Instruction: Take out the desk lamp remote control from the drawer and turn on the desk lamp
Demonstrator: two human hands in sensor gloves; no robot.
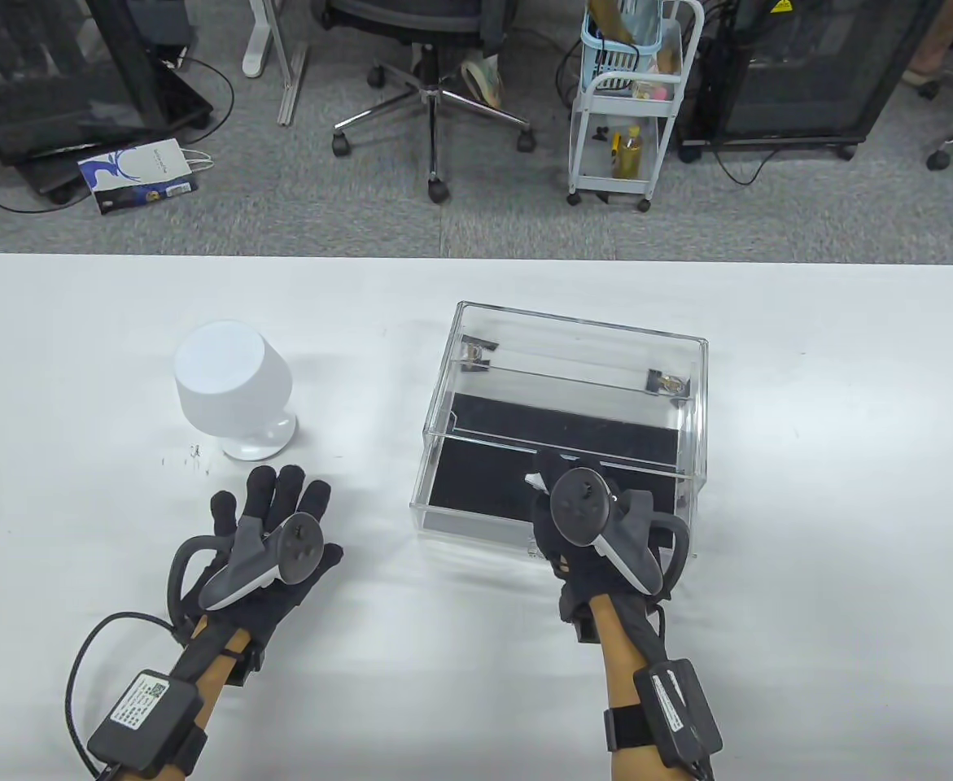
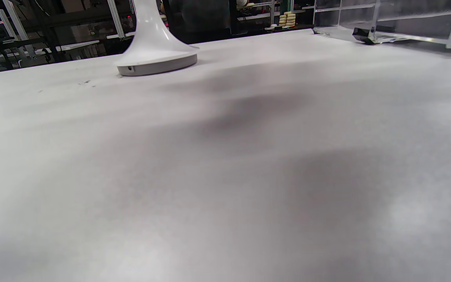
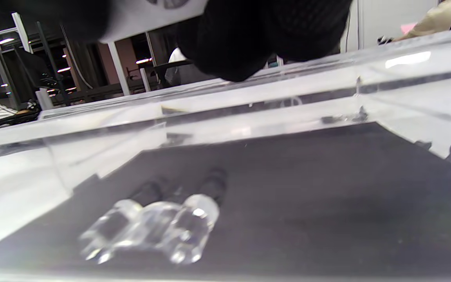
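Observation:
The white desk lamp (image 1: 232,386) stands on the table at the left; its base shows in the left wrist view (image 2: 157,58). The clear acrylic drawer box (image 1: 582,346) sits right of centre with its drawer (image 1: 476,521) pulled out, black liner inside. My right hand (image 1: 548,478) is over the open drawer and grips a small white remote control (image 1: 536,481). In the right wrist view the remote (image 3: 147,13) shows between the black fingers (image 3: 233,43), above the liner. My left hand (image 1: 277,498) lies flat on the table, fingers spread, just in front of the lamp base.
The drawer's clear handle (image 3: 151,231) shows close in the right wrist view. The corner of the drawer box (image 2: 370,35) lies to the right of my left hand. The table's far edge (image 1: 476,259) borders a floor with chairs and a cart.

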